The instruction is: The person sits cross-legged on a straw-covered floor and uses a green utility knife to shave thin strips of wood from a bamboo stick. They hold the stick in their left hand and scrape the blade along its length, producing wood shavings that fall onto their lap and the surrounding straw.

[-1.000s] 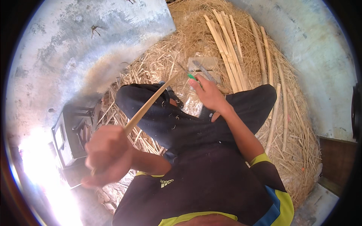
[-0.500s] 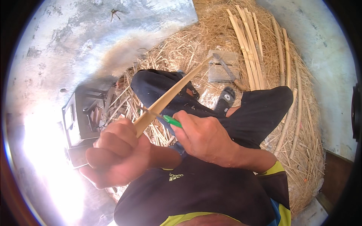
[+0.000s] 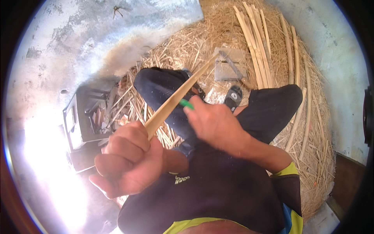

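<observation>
My left hand point(image 3: 126, 156) is closed in a fist around the lower end of a long, pale split bamboo strip point(image 3: 175, 96). The strip slants up and away to the right, over my bent leg. In my right hand point(image 3: 216, 124) is a small green-handled knife point(image 3: 186, 103), held close to the right side of the strip. Its blade is blurred, so I cannot tell whether it touches the strip. A larger knife point(image 3: 233, 65) with a wooden handle lies on a grey block point(image 3: 224, 72) beyond my feet, near the strip's far tip.
Several split strips point(image 3: 255, 46) lie on the shavings-covered floor point(image 3: 218, 23) at the far right, beside round poles point(image 3: 289, 54). A dark wooden frame-like box point(image 3: 83, 121) with scraps stands at my left. Pale walls point(image 3: 97, 35) rise on both sides.
My right hand and the knife have moved away from my left fist, up and to the right along the strip. My left hand has shifted slightly to the right, still gripping the strip.
</observation>
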`<control>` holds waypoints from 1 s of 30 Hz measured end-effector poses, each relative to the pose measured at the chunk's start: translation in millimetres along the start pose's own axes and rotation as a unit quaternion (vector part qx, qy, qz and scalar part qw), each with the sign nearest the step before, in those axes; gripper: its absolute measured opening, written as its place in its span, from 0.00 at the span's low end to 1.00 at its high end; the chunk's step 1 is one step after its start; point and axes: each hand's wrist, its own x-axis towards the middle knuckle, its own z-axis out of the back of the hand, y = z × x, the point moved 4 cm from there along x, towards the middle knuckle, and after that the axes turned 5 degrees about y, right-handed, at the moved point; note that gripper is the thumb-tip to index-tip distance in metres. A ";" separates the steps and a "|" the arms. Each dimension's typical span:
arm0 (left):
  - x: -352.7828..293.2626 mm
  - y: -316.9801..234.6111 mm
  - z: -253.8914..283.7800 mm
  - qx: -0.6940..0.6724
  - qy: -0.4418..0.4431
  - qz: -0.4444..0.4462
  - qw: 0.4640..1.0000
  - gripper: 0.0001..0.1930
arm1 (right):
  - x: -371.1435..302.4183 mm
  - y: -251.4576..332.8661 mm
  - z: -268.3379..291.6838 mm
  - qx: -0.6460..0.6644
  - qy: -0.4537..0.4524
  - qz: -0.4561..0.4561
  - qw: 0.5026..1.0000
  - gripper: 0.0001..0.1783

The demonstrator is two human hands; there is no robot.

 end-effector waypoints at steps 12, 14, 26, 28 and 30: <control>17.0 -5.9 3.0 0.204 -0.124 -0.165 0.957 0.16 | -18.1 78.1 28.8 0.055 0.066 0.091 0.992 0.11; 19.7 -7.3 3.1 0.221 -0.132 -0.172 0.951 0.16 | -16.7 69.4 23.4 0.003 0.032 0.078 0.996 0.11; 12.9 -10.6 12.9 0.188 -0.192 -0.138 0.953 0.17 | -10.7 53.9 -15.9 -0.104 -0.114 0.138 0.978 0.11; 11.9 -11.0 13.6 0.200 -0.229 -0.152 0.941 0.17 | -10.6 49.9 -21.1 -0.115 -0.130 0.141 0.975 0.10; 9.7 -8.3 16.3 0.207 -0.239 -0.146 0.938 0.17 | -8.1 44.6 -26.0 -0.142 -0.135 0.134 0.971 0.10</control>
